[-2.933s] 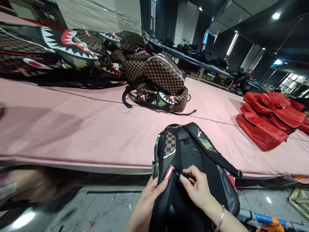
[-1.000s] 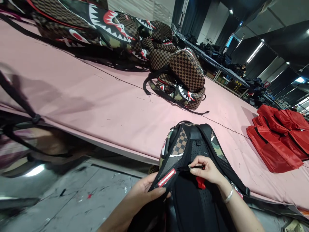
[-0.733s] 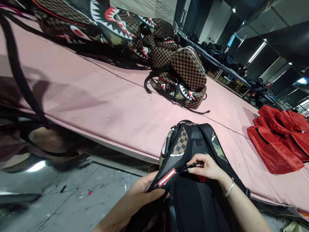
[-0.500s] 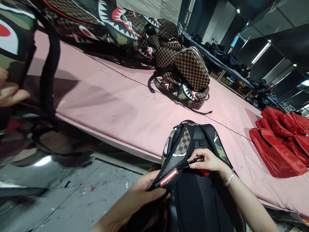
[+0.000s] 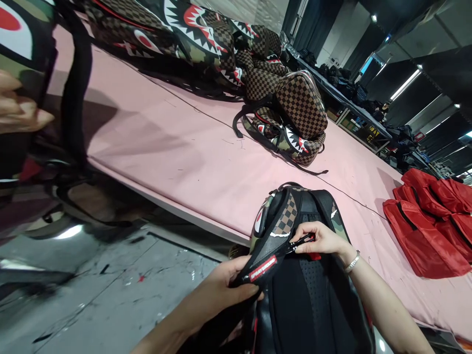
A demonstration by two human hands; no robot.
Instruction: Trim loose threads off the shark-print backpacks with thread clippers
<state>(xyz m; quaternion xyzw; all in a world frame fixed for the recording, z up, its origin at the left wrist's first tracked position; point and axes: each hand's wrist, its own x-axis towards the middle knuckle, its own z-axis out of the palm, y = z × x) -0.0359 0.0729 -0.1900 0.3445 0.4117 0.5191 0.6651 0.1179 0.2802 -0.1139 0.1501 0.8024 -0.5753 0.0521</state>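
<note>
A black backpack (image 5: 309, 305) with camouflage and brown-checker panels leans against the pink table's near edge, its padded back facing me. My left hand (image 5: 221, 290) pinches its left shoulder strap (image 5: 263, 268), which carries a red label. My right hand (image 5: 322, 241) grips a small black and red tool (image 5: 301, 241) held against the top of that strap. A silver bracelet circles my right wrist.
The pink table (image 5: 177, 142) carries a pile of shark-mouth backpacks (image 5: 206, 44) at the back, a checkered backpack (image 5: 295, 118) mid-table and red bags (image 5: 431, 221) at right. Another person's hand (image 5: 18, 108) holds a backpack at far left. Grey floor lies below left.
The view has swung right and the other person's hand and backpack have come in at left. My right hand slid the tool slightly along the strap; my left hand kept its grip.
</note>
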